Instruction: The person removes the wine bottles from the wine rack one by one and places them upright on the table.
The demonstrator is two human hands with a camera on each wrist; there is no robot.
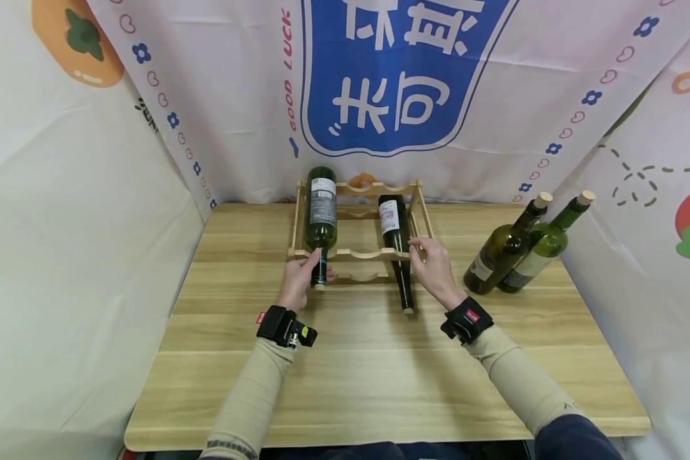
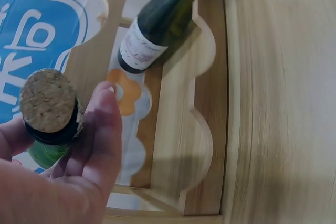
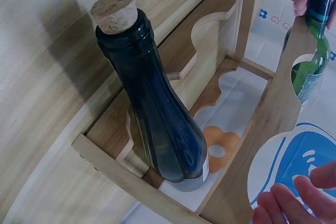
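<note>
A wooden wine rack (image 1: 368,255) with scalloped rails stands at the back of the table. On its left side lies a green wine bottle (image 1: 322,223), neck toward me; my left hand (image 1: 297,278) grips that neck just below the cork (image 2: 47,100). A darker wine bottle (image 1: 395,239) with a white label lies lower in the right part of the rack, its corked neck (image 3: 126,40) sticking out in front. Beside it, my right hand (image 1: 435,265) hovers at the rack's right front corner. Its fingers (image 3: 286,203) are loosely bent with nothing between them.
Two corked wine bottles, one brown-green (image 1: 497,252) and one lighter green (image 1: 543,246), stand upright at the right of the table (image 1: 351,383). Printed cloth (image 1: 236,96) hangs close behind the rack and along both sides.
</note>
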